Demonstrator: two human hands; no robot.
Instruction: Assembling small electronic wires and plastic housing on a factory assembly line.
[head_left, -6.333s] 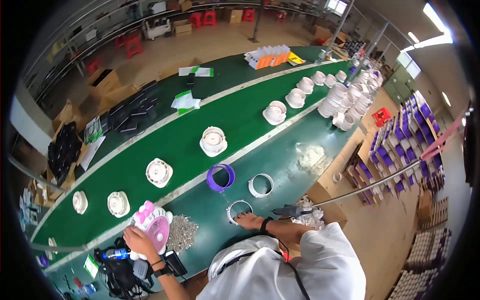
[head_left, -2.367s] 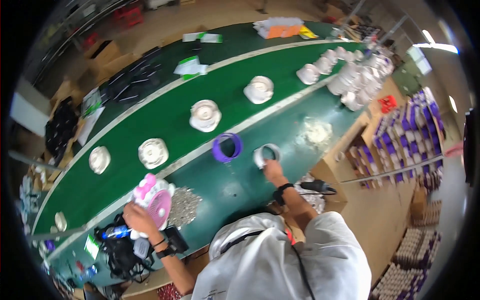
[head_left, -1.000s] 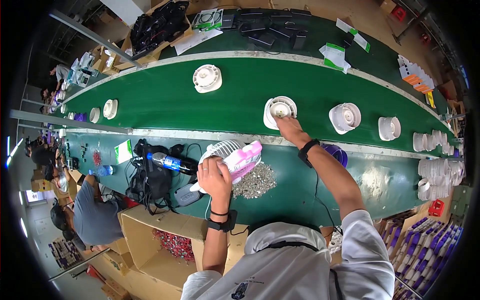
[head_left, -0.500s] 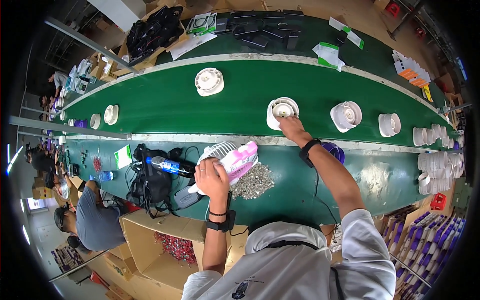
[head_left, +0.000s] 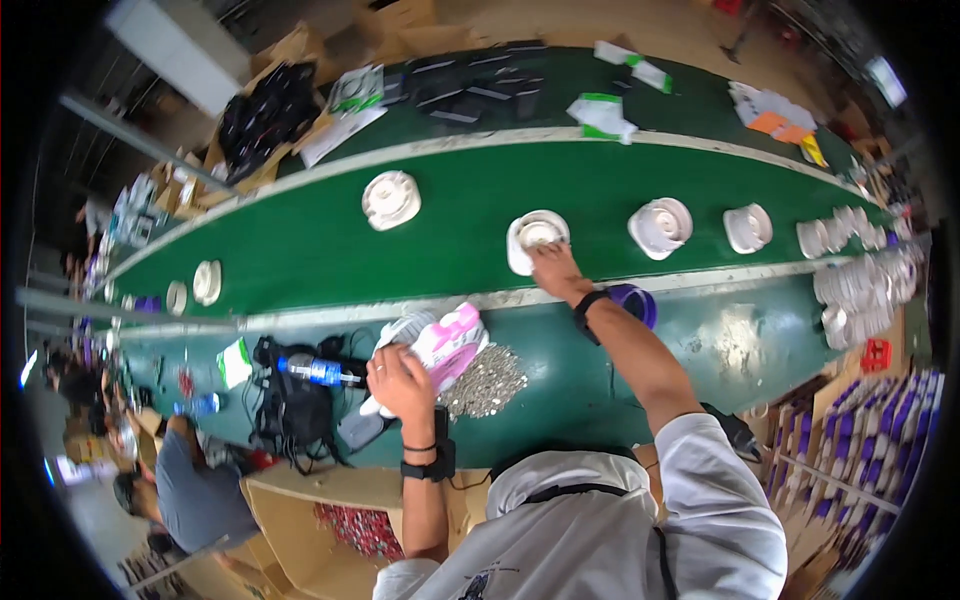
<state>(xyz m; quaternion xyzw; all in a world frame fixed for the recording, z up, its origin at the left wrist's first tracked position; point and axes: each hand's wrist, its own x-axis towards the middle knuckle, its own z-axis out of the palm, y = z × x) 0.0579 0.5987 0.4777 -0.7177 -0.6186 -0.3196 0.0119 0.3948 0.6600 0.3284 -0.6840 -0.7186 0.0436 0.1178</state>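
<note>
On the green belt, my right hand point(head_left: 557, 270) closes at the near side of a white round housing point(head_left: 541, 228) with a squarish base. Its fingertips are partly hidden against the housing. My left hand point(head_left: 401, 382) is curled over a white ribbed object beside a pink-and-white package point(head_left: 452, 342); what lies under the fingers is hidden. A heap of small metal parts point(head_left: 490, 382) spreads on the bench just right of the package. Between belt and right forearm sits a purple ring point(head_left: 634, 306).
More white housings stand along the belt, one at left point(head_left: 391, 200) and several at right point(head_left: 661, 228). A dark bottle with a blue label point(head_left: 322, 371) lies by a black bag point(head_left: 300, 415). A cardboard box point(head_left: 290, 520) holds small red parts. Another person sits at left point(head_left: 200, 490).
The whole view has tilted and shifted, moving most things leftward. My right hand stays at the same housing, and my left hand stays by the pink-and-white package.
</note>
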